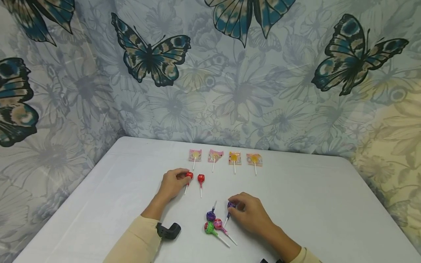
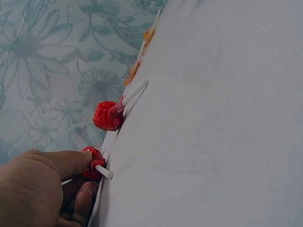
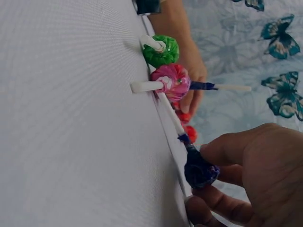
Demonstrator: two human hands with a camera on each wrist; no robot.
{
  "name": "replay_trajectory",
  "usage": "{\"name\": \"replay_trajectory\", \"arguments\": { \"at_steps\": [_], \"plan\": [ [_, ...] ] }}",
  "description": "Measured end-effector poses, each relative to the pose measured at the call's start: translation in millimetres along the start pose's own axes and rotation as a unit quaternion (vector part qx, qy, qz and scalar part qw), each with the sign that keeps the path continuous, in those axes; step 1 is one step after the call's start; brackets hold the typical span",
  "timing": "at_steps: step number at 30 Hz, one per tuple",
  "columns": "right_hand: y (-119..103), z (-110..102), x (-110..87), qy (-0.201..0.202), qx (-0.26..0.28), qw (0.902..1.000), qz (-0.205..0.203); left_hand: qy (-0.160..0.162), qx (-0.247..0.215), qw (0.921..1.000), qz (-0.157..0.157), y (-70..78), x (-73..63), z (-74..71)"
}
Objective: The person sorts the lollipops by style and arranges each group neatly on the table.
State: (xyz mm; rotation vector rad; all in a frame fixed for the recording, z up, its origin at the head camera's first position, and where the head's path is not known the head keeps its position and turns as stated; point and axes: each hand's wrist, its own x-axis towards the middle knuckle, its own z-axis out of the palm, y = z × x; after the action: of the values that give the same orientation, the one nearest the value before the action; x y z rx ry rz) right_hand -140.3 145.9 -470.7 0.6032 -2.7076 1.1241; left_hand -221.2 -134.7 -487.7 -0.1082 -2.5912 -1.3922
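My left hand (image 1: 173, 183) pinches a red lollipop (image 2: 93, 163) by its wrapped head, its white stick pointing toward me. Just right of it lies a second red lollipop (image 1: 201, 178). Nearer to me, my right hand (image 1: 250, 212) holds a dark purple lollipop (image 3: 200, 169) between thumb and fingers, its stick slanting down and left. Left of that hand sits a small cluster: another purple lollipop (image 1: 211, 216) with its stick pointing away, a pink lollipop (image 1: 218, 224) and a green lollipop (image 1: 209, 227).
Farther back on the white table (image 1: 296, 197) lies a row of flat lollipops in clear wrappers, two pinkish ones (image 1: 195, 155) and two orange ones (image 1: 235, 157). A butterfly-patterned cloth (image 1: 243, 95) hangs behind the table. A black wrist device (image 1: 169, 231) is on my left sleeve.
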Motion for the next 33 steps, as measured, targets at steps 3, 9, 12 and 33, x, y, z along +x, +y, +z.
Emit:
{"name": "replay_trajectory", "arguments": {
  "at_steps": [3,9,12,33],
  "plan": [
    [-2,-1,0.3,0.016,0.014,0.9997,0.012,-0.001,-0.002,1.0,-0.007,0.1,-0.3,-0.1],
    [-5,-7,2.2,0.05,0.041,0.9978,0.014,-0.003,-0.003,1.0,-0.007,0.6,0.5,0.1],
    [-6,-11,4.0,0.072,0.061,0.9954,-0.019,-0.004,-0.004,1.0,-0.007,0.7,0.7,0.6],
    [-75,-66,23.0,0.162,0.088,0.9665,-0.178,0.0,-0.006,1.0,-0.002,1.5,-2.2,-0.5]
  ]
}}
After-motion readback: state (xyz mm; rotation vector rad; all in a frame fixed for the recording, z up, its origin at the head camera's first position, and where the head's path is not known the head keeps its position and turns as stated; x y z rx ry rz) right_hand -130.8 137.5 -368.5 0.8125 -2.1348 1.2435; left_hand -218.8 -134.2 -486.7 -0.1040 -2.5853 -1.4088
